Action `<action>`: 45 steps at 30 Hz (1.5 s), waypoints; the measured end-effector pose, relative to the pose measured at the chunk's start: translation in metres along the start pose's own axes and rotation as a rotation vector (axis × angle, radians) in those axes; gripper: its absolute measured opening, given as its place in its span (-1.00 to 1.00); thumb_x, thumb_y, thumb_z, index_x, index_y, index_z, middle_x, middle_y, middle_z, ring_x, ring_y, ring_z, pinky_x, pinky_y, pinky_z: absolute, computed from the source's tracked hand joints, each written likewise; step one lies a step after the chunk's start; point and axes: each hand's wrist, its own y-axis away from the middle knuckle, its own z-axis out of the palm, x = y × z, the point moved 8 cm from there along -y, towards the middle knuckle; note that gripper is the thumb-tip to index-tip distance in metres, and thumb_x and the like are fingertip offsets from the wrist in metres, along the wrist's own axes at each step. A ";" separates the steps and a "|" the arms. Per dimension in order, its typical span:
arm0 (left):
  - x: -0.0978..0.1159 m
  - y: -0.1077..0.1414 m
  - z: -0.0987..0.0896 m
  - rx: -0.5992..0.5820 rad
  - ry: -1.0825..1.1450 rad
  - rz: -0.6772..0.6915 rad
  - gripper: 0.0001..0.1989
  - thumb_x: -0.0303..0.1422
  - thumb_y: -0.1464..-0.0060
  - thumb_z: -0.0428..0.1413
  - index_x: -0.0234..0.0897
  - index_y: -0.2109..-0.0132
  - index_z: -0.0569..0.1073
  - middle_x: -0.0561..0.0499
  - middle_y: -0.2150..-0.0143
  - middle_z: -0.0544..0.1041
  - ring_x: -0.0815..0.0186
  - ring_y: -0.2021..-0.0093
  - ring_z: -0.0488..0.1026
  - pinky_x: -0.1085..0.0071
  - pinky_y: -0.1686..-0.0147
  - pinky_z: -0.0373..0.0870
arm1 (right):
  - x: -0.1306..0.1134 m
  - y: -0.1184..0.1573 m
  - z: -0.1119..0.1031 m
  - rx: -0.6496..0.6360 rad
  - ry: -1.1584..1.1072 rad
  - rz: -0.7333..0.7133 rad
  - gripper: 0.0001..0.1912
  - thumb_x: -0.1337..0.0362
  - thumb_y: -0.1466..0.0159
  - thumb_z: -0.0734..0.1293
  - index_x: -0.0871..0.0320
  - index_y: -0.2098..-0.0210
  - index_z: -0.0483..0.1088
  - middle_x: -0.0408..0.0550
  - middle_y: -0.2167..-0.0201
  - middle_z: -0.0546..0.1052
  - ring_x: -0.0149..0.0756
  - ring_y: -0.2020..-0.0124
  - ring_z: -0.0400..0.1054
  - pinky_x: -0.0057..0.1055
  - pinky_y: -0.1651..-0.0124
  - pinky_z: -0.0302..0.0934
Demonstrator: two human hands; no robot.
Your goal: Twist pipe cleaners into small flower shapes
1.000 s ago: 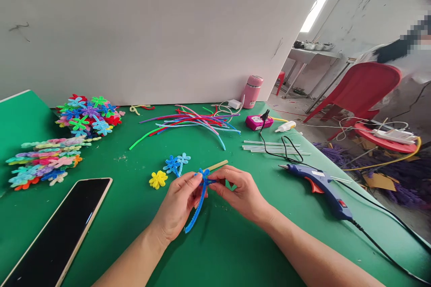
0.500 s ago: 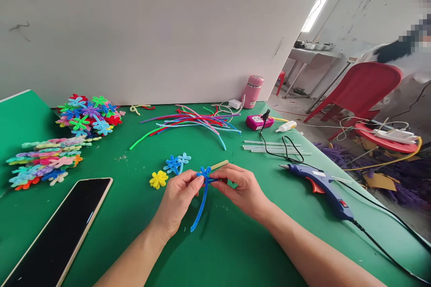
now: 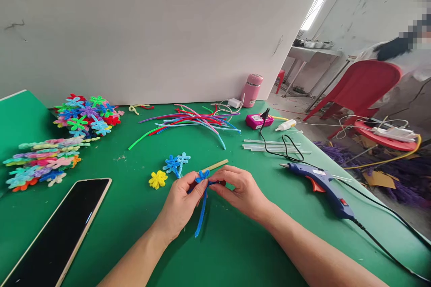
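My left hand (image 3: 180, 204) pinches a blue pipe-cleaner flower (image 3: 202, 176) between thumb and forefinger. A loose blue tail (image 3: 201, 217) hangs down from it toward me. On the other side, my right hand (image 3: 240, 188) is closed on a short blue part of the same piece; its fingertips nearly meet those of the left. Just behind the hands lies a thin tan stick (image 3: 217, 164). Left of them are a yellow flower (image 3: 158, 180), a blue flower (image 3: 171, 163) and a light blue flower (image 3: 183, 158) on the green table (image 3: 134, 219).
Loose colored pipe cleaners (image 3: 191, 121) lie behind the hands. Many finished flowers (image 3: 88, 114) are heaped at the left, near a phone (image 3: 60, 233). At right are a blue glue gun (image 3: 319, 184), glue sticks (image 3: 272, 147), a pink box (image 3: 259, 121) and a pink bottle (image 3: 252, 90).
The blue flower has turned slightly in my left fingers, and my left thumb now covers more of its lower part. The hanging tail has swung a little to the right and points more steeply down.
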 end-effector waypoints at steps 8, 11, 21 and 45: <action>-0.001 0.000 0.003 0.020 0.070 -0.010 -0.79 -0.27 -0.01 0.02 -0.31 0.48 0.32 0.17 0.59 0.15 0.45 0.55 0.05 0.55 0.58 0.05 | 0.013 0.002 0.009 -0.097 -0.159 0.262 -0.85 0.26 -0.15 0.26 0.21 0.41 0.41 -0.15 0.56 0.41 -0.47 0.55 0.17 -0.55 0.51 0.07; -0.005 0.001 0.004 0.025 0.134 -0.063 -0.76 -0.23 0.01 0.03 -0.32 0.49 0.32 0.16 0.60 0.16 0.46 0.55 0.06 0.56 0.58 0.07 | 0.018 0.002 0.011 -0.102 -0.195 0.314 -0.84 0.24 -0.13 0.29 0.22 0.44 0.42 -0.16 0.56 0.40 -0.48 0.56 0.13 -0.54 0.51 0.04; -0.003 0.001 0.002 0.005 0.010 -0.023 -0.77 -0.24 -0.03 -0.02 -0.32 0.45 0.34 0.13 0.58 0.17 0.45 0.54 0.06 0.54 0.59 0.05 | 0.026 0.002 0.009 -0.052 -0.353 0.368 -0.78 0.17 -0.14 0.27 0.22 0.50 0.31 -0.17 0.58 0.33 -0.47 0.54 0.10 -0.52 0.49 0.01; 0.003 0.001 -0.006 0.146 -0.094 0.031 -0.78 -0.27 -0.01 -0.02 -0.29 0.50 0.32 0.16 0.62 0.21 0.44 0.59 0.12 0.51 0.58 0.07 | 0.025 0.004 0.014 -0.113 -0.316 0.423 -0.74 0.14 -0.16 0.21 0.21 0.53 0.22 -0.22 0.62 0.17 -0.49 0.58 -0.04 -0.52 0.55 -0.10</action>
